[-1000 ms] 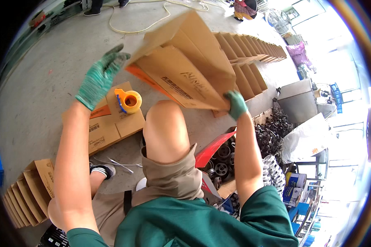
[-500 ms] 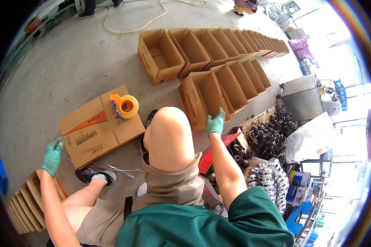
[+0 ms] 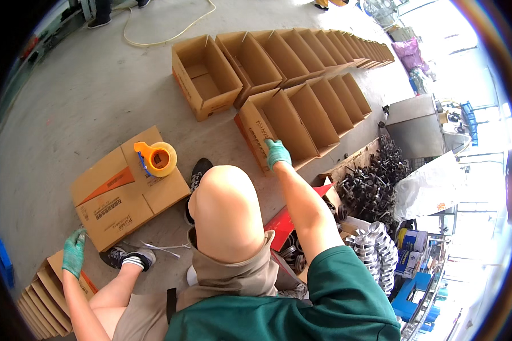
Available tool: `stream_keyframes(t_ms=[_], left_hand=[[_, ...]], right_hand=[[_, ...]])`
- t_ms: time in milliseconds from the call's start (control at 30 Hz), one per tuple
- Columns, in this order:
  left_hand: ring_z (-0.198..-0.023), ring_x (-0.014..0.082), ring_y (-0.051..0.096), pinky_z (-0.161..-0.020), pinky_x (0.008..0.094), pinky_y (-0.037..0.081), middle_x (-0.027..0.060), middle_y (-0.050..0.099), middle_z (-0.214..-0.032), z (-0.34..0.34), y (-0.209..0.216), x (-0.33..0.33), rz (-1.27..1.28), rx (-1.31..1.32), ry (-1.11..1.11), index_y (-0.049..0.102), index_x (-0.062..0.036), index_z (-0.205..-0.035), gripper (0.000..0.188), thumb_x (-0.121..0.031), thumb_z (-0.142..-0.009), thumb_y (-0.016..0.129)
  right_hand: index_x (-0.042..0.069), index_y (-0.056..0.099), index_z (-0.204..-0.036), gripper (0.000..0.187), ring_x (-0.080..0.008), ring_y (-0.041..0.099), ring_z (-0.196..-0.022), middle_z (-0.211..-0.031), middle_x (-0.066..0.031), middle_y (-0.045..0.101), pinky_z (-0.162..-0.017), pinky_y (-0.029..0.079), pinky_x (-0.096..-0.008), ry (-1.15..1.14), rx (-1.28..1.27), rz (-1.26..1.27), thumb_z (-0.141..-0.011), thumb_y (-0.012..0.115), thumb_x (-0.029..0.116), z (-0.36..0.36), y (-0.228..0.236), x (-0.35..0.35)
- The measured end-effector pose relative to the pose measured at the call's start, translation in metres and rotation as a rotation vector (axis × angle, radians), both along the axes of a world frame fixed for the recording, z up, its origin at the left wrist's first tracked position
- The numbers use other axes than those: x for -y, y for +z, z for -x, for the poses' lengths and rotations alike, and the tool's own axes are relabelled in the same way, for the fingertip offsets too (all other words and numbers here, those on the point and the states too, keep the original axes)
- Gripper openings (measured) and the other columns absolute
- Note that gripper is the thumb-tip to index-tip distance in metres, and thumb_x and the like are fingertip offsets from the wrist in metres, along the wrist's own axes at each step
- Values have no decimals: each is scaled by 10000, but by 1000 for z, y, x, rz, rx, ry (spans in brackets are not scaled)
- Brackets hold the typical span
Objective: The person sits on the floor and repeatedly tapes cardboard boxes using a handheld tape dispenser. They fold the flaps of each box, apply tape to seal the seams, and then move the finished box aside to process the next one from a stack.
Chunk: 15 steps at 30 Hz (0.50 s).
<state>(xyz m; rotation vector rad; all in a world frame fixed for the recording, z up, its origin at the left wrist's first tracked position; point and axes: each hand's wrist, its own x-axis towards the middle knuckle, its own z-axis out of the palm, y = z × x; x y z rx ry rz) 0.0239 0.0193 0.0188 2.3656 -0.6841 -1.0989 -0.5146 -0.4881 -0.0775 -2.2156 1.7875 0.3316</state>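
Note:
My left hand (image 3: 74, 254), in a green glove, is open beside the near left corner of a flattened cardboard carton (image 3: 105, 207). An orange tape dispenser (image 3: 160, 160) with a roll of tape lies on that carton. Close by the left wrist stand several folded cartons (image 3: 50, 290) in a row. In front of me to the right, my green-gloved right hand (image 3: 277, 153) is closed over the near rim of an open-topped carton (image 3: 250, 133), the first of the nearer row. Its fingertips are partly hidden.
A longer row of open cartons (image 3: 205, 74) stretches away behind. Dark metal parts (image 3: 370, 182) are heaped to my right, with silver rings (image 3: 375, 250) nearer. White strips (image 3: 162, 248) lie by my foot. A hose (image 3: 170, 40) crosses the far floor; a person's legs (image 3: 100, 11) show there.
My right hand has moved left onto the carton's near rim and closed there. My left hand has dropped a little lower, away from the flattened carton. The whole view has shifted slightly.

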Motion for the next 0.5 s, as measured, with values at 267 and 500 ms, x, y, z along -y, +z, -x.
stream_keyframes(t_ms=[267,500], left_hand=[[-1123,211,584,-1032,355,432,124,668,-1194,-7,-23,13,-10,-9,-17,616,20,-1281,343,-210,-1034,556],[-1152,242,606,-1036,363,441,163,669,-1235,1,-22,22,-91,30,-34,606,31,-1296,380,-236,-1030,553]], right_hand=[[338,521,-1398,690,-355,575,-1239,-1382,-160,508,-1041,489,-442,-165,-150,-23,-833,600,-51,96,-34,89],[489,419,-1463,813,-354,208,-1513,-1691,21,-32,-1210,291,-470,-249,-457,-135,-835,616,11,67,11,118]])
